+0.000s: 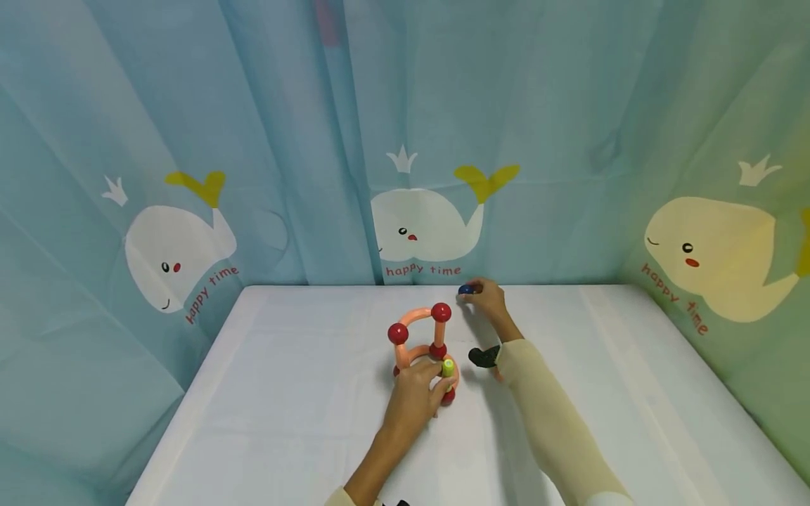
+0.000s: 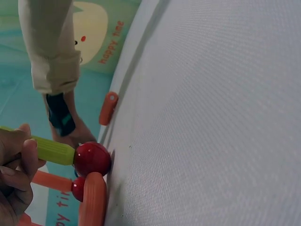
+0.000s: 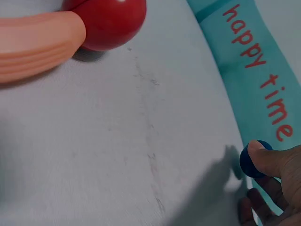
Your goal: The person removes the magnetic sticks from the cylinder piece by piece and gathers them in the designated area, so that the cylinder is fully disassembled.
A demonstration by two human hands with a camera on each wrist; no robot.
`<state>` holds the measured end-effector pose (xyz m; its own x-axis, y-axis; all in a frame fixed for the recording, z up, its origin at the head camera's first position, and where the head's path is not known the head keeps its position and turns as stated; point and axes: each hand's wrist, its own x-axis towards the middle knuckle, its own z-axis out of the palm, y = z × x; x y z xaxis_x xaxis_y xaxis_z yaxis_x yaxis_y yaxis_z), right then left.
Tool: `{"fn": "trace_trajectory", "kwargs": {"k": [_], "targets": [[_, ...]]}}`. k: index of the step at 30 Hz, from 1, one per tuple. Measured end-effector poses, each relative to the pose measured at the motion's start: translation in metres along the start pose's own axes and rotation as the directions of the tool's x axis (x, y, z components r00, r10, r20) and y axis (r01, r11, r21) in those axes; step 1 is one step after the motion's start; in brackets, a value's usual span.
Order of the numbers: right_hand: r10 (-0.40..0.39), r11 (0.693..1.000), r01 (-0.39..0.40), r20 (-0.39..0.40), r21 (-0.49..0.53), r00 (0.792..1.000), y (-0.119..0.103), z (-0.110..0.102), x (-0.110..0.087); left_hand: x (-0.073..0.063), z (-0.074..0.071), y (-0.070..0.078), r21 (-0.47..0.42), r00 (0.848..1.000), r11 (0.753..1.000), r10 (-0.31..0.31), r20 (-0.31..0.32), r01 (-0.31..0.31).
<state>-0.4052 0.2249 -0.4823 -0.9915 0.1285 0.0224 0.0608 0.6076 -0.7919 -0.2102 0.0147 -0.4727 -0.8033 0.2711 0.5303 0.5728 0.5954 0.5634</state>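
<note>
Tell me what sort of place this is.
Likely a makeshift play or filming booth: a white table with whale-printed "happy time" curtains behind and at both sides, and a ball-and-rod toy on it.

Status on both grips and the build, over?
Left grip holding green rod against red-orange frame. Right grip pinching blue ball. Right sleeve partly hides orange piece, head view.
</note>
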Motion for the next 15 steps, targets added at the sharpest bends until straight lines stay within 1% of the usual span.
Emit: {"fn": "trace_trajectory", "kwargs": {"k": [4,6,10,15], "targets": [[0.019,1.000,-0.019,-0.017,-0.015,1.000,0.000,0.008,0.003,0.000,0.000,0.001,-0.014,1.000,1.000,-0.003,0.007,0.003],[0.021,1.000,-0.021,-0.025,-0.011,0.999,-0.001,0.011,0.003,0.000,0.000,0.002,-0.007,1.000,1.000,0.001,0.002,-0.001],[0.024,1.000,-0.024,-0.032,0.001,0.999,-0.001,0.013,0.005,0.000,0.002,0.000,0.017,0.999,1.000,0.027,-0.025,-0.026],[0.036,0.999,-0.036,-0.019,-0.020,0.999,-0.001,0.016,0.009,0.001,0.003,-0.003,0.035,0.996,0.997,0.066,-0.063,-0.064]]}}
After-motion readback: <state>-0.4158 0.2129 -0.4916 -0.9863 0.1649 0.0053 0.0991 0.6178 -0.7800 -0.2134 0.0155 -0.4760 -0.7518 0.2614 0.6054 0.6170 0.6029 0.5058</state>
